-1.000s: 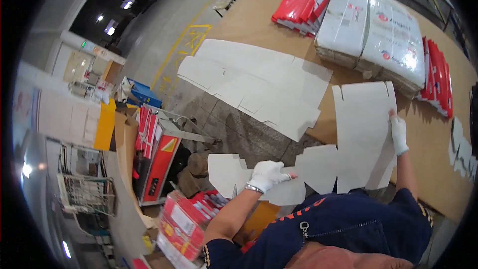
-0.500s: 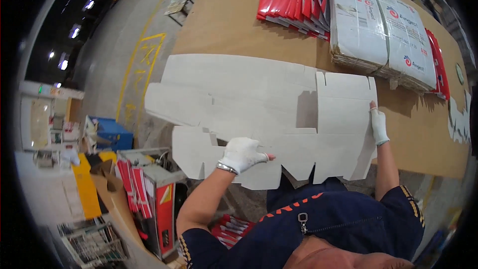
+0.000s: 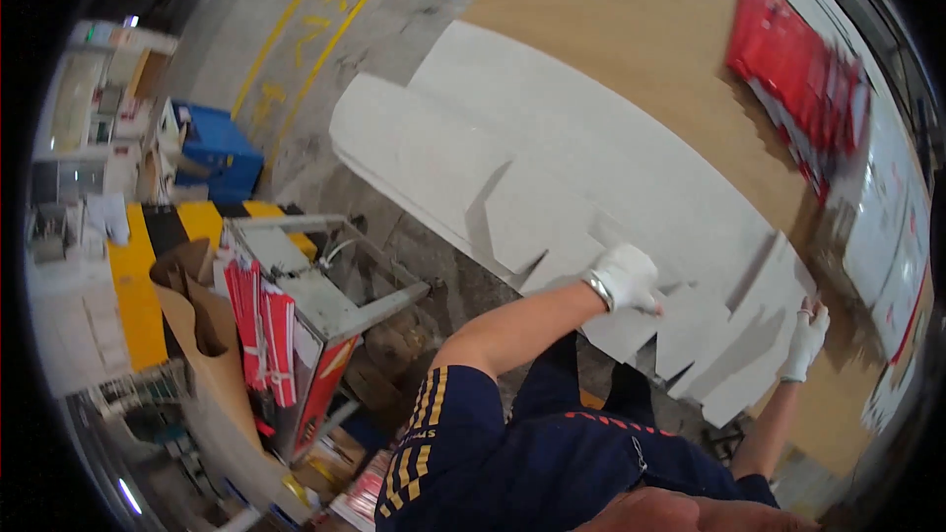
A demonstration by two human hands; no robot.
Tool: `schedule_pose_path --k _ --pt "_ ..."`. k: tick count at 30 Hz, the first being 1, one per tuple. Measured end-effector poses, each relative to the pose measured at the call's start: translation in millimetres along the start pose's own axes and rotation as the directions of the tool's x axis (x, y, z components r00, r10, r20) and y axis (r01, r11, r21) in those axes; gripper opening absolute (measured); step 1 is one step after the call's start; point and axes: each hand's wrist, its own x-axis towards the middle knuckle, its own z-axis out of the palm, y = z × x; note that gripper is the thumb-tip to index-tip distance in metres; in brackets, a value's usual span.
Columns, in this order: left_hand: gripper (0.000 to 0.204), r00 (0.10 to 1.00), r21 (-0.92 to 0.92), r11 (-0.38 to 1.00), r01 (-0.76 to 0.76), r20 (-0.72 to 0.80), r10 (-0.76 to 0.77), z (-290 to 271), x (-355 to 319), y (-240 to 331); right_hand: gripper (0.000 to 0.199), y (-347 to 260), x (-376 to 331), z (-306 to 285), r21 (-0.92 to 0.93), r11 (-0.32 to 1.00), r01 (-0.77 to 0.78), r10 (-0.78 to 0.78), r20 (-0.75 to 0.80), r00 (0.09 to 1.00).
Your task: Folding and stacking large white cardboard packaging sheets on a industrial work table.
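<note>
A large white die-cut cardboard blank (image 3: 552, 138), with creases, slots and flaps, lies across the near side of the table. Its near panel is bent up from the rest. My left hand (image 3: 626, 278), in a white glove with bare fingertips showing, is closed on this near panel, the thumb toward me. At the right end of the blank my right hand (image 3: 806, 343), gloved likewise, pinches the edge with thumb and fingers.
Brown board (image 3: 591, 0) covers the table. Red-and-white packets (image 3: 798, 79) and a wrapped white bundle (image 3: 882, 227) sit at the far right. On the left are a metal cart (image 3: 325, 305), red packets (image 3: 261, 330), a brown paper sheet (image 3: 192, 296) and a blue bin (image 3: 212, 153).
The view has swung left, so the table appears turned. The blank's near panel has bent upward. Both hands remain at the blank, the left one now nearer the right hand.
</note>
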Motion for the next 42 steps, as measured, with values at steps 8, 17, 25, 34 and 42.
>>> schedule_pose_path --k 8,17,25,34,42 --pt "0.056 0.987 -0.095 0.989 -0.115 -0.124 0.103 39.3 15.0 -1.8 0.047 -349.1 -63.8 80.0 0.702 0.628 0.335 -0.772 0.51 0.379" --pt "0.046 0.966 -0.27 0.952 -0.145 -0.245 0.078 58.0 7.2 13.2 0.023 -391.9 -78.9 87.4 0.604 0.778 0.172 -0.628 0.738 0.247" --pt "0.029 0.26 -0.582 0.76 -0.289 -0.812 -0.523 41.9 -145.8 -67.9 0.029 -401.7 -64.9 86.4 0.578 0.809 -0.105 -0.567 0.815 0.118" --pt "0.042 0.561 -0.899 0.075 -0.432 -0.333 -0.758 43.1 -147.3 -124.4 0.029 -404.1 -61.6 98.4 0.512 0.858 0.04 -0.513 0.856 0.068" --pt "0.064 0.466 -0.835 0.513 -0.198 -0.541 -0.7 40.2 -148.9 -126.8 0.023 -413.4 -79.7 95.7 0.391 0.92 -0.015 -0.382 0.907 0.179"
